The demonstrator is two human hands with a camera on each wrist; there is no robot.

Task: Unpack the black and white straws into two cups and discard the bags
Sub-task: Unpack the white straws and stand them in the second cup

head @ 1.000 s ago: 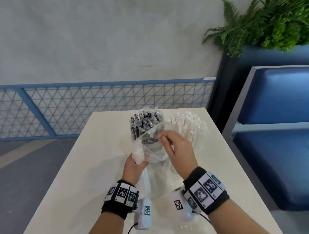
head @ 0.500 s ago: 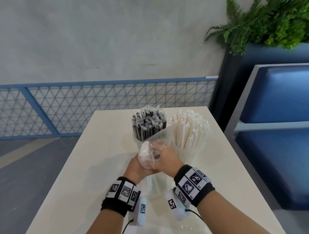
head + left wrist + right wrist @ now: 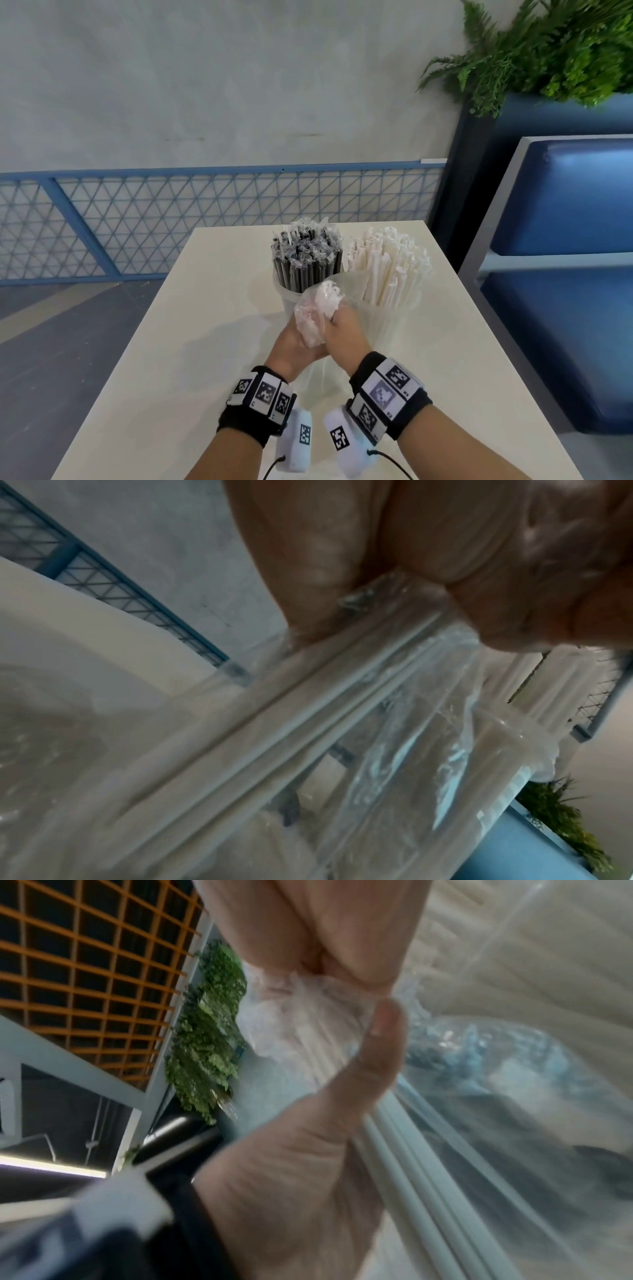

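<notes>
At the back of the table, the black straws (image 3: 305,260) stand in the left clear cup (image 3: 286,303) and the white straws (image 3: 387,263) in the right clear cup (image 3: 397,317). In front of the cups both hands hold a clear plastic bag (image 3: 311,323) upright. The tips of a few white straws (image 3: 329,291) stick out of its top. My left hand (image 3: 301,330) grips the bag and the straws inside it from the left. My right hand (image 3: 334,318) pinches the film against them; its thumb (image 3: 380,1047) presses on the bag (image 3: 514,1096). The bag's lower part (image 3: 394,750) hangs down to the table.
The cream table (image 3: 178,359) has bare surface to the left of my hands and its right edge lies close by. A blue bench (image 3: 561,291) stands on the right, a planter with ferns (image 3: 548,51) behind it and a blue mesh fence (image 3: 137,222) beyond the table.
My right hand dropped from the bag's open mouth onto the bundle beside my left hand. The bag's top has been pushed down, and white straw tips now stick out.
</notes>
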